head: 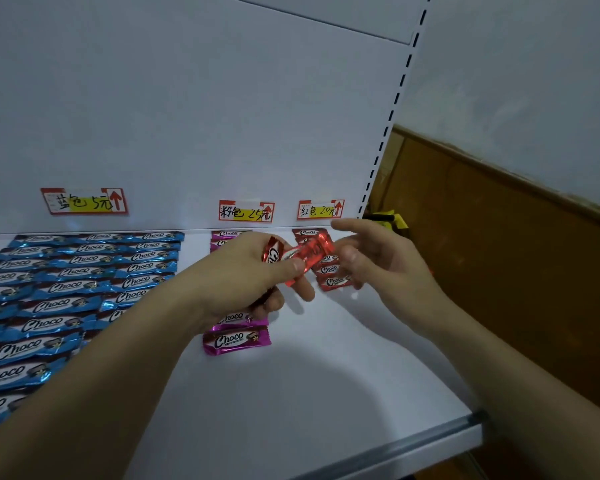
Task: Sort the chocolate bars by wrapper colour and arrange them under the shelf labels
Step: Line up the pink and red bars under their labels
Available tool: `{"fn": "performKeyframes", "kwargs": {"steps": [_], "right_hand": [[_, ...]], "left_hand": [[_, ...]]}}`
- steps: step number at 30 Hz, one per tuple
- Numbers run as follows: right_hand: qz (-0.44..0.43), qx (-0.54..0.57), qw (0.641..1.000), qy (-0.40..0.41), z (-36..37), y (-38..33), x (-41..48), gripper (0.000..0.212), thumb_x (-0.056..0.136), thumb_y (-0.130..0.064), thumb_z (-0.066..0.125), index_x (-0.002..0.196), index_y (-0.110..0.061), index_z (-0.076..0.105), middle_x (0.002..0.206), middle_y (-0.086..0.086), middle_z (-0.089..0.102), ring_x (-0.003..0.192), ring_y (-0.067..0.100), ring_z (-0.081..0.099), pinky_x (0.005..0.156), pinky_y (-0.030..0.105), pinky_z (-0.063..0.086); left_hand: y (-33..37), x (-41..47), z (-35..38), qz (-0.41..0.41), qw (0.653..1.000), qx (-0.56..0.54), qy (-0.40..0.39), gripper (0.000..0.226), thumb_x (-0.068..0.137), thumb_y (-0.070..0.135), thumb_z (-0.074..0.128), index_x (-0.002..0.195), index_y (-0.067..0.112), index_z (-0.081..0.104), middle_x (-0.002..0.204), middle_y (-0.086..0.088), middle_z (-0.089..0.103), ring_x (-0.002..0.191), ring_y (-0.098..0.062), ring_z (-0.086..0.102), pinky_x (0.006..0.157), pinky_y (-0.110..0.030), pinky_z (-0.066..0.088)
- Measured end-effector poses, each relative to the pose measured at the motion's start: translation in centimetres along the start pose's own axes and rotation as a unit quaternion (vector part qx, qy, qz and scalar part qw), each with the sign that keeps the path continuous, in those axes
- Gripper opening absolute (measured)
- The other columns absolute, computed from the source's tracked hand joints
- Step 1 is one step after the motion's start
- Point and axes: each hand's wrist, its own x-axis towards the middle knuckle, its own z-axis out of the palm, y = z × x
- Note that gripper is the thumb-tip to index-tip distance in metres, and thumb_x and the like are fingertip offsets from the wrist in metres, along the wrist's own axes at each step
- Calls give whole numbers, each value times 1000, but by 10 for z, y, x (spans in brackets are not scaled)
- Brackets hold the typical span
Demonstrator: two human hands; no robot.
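My left hand (257,271) grips a small bunch of red-wrapped Choco bars (305,254) above the white shelf (291,393). My right hand (371,258) hovers just right of them, fingers relaxed, its fingertips near the bars' right end. Behind both hands a column of red bars (329,280) lies under the red label (321,209). Pink bars (236,339) lie in a column under the pink label (246,211), partly hidden by my left hand. Several rows of blue bars (66,289) fill the left side under the blue label (84,201).
The shelf's metal front edge (413,441) runs along the lower right. A slotted upright (392,116) bounds the shelf on the right. Beyond it are brown panelling (499,237) and a yellow and black object (388,218).
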Motion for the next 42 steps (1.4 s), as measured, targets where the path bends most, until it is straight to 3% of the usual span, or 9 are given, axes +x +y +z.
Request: {"fn": "performKeyframes", "kwargs": {"steps": [5, 9, 13, 18, 23, 26, 33, 37, 42], "right_hand": [[-18, 12, 998, -55, 1, -7, 7, 26, 88, 1, 70, 114, -5, 72, 98, 18, 72, 87, 34, 72, 75, 33, 61], [-51, -158, 986, 9, -23, 10, -3, 22, 88, -5, 73, 106, -17, 77, 100, -3, 73, 98, 13, 68, 80, 31, 60], [-65, -318, 943, -68, -35, 33, -30, 15, 90, -15, 74, 101, -24, 79, 105, -16, 69, 103, 3, 63, 86, 31, 57], [-83, -318, 941, 76, -32, 38, -42, 20, 93, -9, 64, 101, -23, 75, 105, -17, 66, 105, 1, 58, 82, 21, 52], [-41, -359, 931, -46, -22, 36, -43, 28, 93, -12, 60, 116, -23, 72, 109, -14, 63, 104, 3, 54, 86, 21, 49], [-34, -363, 930, -46, -21, 33, -43, 32, 94, -15, 61, 124, -25, 67, 105, -14, 62, 97, 3, 53, 79, 16, 44], [18, -204, 973, -103, -35, 12, -41, 20, 96, -12, 61, 99, -30, 72, 101, -15, 69, 100, 8, 63, 74, 22, 54], [-20, -280, 940, -195, -46, 12, -37, 30, 86, 0, 64, 91, -29, 71, 114, -20, 65, 116, 6, 57, 87, 27, 53], [-65, -311, 939, -134, -35, 24, -44, 17, 89, -16, 66, 101, -24, 75, 111, -16, 68, 109, 4, 62, 86, 27, 56]], "left_hand": [[2, -2, 5, -10, 998, 55, -16, 25, 101, 34, 56, 98, 10, 61, 83, -7, 78, 44, -13, 45, 44, -24, 43], [-3, 3, 0, -19, 998, 23, 55, 32, 101, 36, 53, 97, 6, 63, 70, -7, 70, 45, -12, 47, 43, -25, 41], [-5, 7, -3, -30, 996, -22, 82, 28, 104, 30, 50, 98, 6, 63, 62, -4, 59, 44, -11, 43, 40, -24, 37], [-4, 7, 0, -29, 995, -24, 88, 28, 105, 29, 50, 100, 5, 62, 62, -3, 58, 44, -12, 42, 40, -23, 36], [-5, 10, 0, -39, 994, -48, 92, 24, 106, 25, 49, 101, 5, 60, 63, -6, 56, 44, -13, 39, 40, -24, 34], [-4, 10, 0, -43, 994, -52, 88, 23, 106, 23, 48, 103, 4, 60, 61, -6, 56, 44, -14, 39, 41, -24, 34], [-1, 10, 1, -34, 993, -62, 97, 22, 105, 23, 49, 100, 5, 60, 62, -6, 55, 42, -13, 39, 39, -23, 34], [-1, 9, 1, -28, 994, -55, 93, 22, 105, 23, 49, 101, 6, 61, 61, -6, 57, 42, -13, 40, 41, -23, 36], [1, 9, 2, -14, 995, -54, 88, 22, 105, 23, 49, 101, 6, 62, 63, -7, 58, 42, -13, 41, 41, -23, 36]]}}
